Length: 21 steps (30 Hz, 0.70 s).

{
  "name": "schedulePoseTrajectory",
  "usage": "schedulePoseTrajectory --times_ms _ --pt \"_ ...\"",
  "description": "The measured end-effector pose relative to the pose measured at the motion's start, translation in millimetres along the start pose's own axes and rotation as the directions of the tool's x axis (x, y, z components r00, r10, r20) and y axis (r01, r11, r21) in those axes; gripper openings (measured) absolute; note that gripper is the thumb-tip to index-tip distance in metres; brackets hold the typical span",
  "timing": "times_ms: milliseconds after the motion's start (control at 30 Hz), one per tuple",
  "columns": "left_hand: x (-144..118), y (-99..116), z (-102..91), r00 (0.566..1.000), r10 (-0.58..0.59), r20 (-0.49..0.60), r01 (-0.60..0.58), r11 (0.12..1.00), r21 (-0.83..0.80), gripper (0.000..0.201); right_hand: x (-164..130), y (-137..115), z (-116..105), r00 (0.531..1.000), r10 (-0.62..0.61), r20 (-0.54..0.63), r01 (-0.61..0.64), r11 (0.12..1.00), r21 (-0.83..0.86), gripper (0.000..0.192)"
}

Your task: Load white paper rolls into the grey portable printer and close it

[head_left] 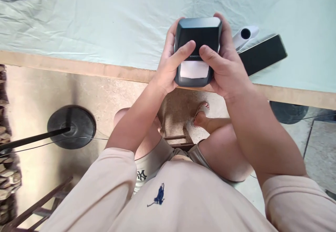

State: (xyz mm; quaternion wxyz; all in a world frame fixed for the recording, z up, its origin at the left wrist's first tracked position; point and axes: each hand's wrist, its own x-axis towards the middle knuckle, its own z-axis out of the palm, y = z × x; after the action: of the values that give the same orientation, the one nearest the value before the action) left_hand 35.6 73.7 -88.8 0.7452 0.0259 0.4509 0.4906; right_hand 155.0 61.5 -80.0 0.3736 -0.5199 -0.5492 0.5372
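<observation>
Both hands grip one small dark grey plastic box with rounded corners (198,41), which looks like a compact label printer. The left hand (168,62) wraps its left side and the right hand (225,67) wraps its right side. The fingers are closed around the body, and both thumbs press on the top face, just above a white paper label (194,69) that shows at the near slot. The box is held in the air, above the wooden front edge (78,65) of the table, not resting on it. As I judge, the label is already out but not yet torn off.

Behind the right hand a flat black rectangular bar (265,53) and a white tube-shaped object (245,35) lie close on the pale green cloth (105,18). To the left the cloth has much open room.
</observation>
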Motion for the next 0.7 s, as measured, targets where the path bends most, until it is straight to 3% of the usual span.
schedulePoseTrajectory --times_ms 33,100,167,233,300,400,500,600,700 --pt "-0.3 -0.5 1.0 0.992 0.069 0.102 -0.071 0.997 0.021 0.039 0.4 0.8 -0.6 1.000 0.001 0.013 -0.001 1.000 0.007 0.068" --pt "2.0 -1.0 0.1 0.900 0.205 0.384 -0.261 0.960 0.098 0.047 1.0 2.7 -3.5 1.000 -0.010 0.021 0.011 1.000 -0.008 0.064" --pt "7.5 -0.5 -3.6 0.832 0.220 0.510 -0.353 0.918 0.179 0.044 1.3 5.1 -9.3 0.998 -0.043 -0.054 0.036 0.990 -0.134 0.058" --pt "14.4 0.1 -7.9 0.821 0.180 0.541 -0.368 0.892 0.262 0.041 0.9 7.7 -17.5 0.970 -0.140 -0.200 0.066 0.938 -0.340 0.053" --pt "20.6 0.0 -11.3 0.819 0.149 0.554 -0.354 0.891 0.283 0.043 -0.2 9.4 -25.6 0.928 -0.266 -0.261 0.118 0.874 -0.471 0.050" --pt "27.7 -1.7 -14.2 0.776 0.163 0.609 -0.343 0.919 0.192 0.044 -2.9 8.5 -32.1 0.928 -0.341 -0.149 0.241 0.854 -0.461 0.051" --pt "33.5 -3.5 -14.9 0.765 0.204 0.611 -0.336 0.936 0.107 0.045 -6.5 2.2 -31.8 0.943 -0.325 -0.067 0.266 0.860 -0.435 0.057" --pt "36.0 -3.6 -13.3 0.763 0.230 0.604 -0.317 0.948 0.039 0.044 -10.9 -9.3 -30.3 0.949 -0.300 -0.098 0.215 0.842 -0.495 0.064" --pt "30.3 -2.1 -8.7 0.759 0.212 0.616 -0.250 0.968 -0.025 0.042 -12.8 -22.0 -29.5 0.901 -0.402 -0.160 0.199 0.713 -0.672 0.054"
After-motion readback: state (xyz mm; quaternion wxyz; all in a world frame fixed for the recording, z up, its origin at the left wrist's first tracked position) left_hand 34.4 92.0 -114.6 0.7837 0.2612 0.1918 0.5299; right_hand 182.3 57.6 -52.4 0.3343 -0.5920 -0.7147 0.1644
